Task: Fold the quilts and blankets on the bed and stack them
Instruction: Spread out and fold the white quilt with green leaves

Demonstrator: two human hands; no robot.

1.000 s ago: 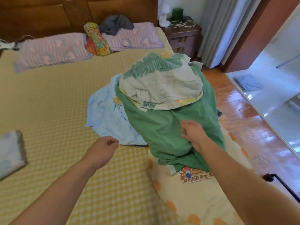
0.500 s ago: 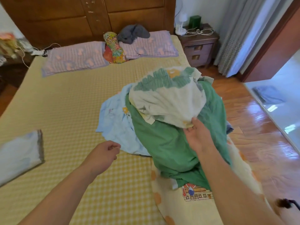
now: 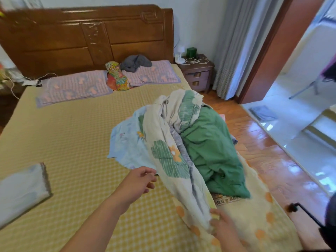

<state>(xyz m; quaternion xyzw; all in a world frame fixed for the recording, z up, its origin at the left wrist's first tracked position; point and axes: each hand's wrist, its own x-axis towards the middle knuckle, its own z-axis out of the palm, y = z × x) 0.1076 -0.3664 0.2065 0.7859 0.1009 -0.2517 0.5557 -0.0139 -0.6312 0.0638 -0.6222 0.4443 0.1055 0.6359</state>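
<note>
A heap of bedding lies on the right half of the bed. A cream quilt with green leaf print (image 3: 171, 142) stretches from the heap's top down to my right hand (image 3: 222, 227), which grips its near end low at the bed's front. Beside it sit a green blanket (image 3: 211, 148), a light blue sheet (image 3: 127, 142) and a cream blanket with orange dots (image 3: 254, 215) underneath. My left hand (image 3: 138, 180) hovers over the mattress with fingers loosely curled, just left of the quilt, holding nothing. A folded pale blue quilt (image 3: 21, 190) lies at the left edge.
The bed has a yellow checked cover (image 3: 63, 142). Two purple pillows (image 3: 72, 87), a floral cushion (image 3: 116, 76) and a grey cloth (image 3: 135, 63) lie by the wooden headboard. A nightstand (image 3: 198, 72), curtains and wooden floor are to the right. A black tripod leg (image 3: 305, 214) stands at lower right.
My right hand took the leaf-print quilt's edge on the heap and pulled it down toward me, stretching the quilt long. My left hand stayed about where it was and its fingers loosened.
</note>
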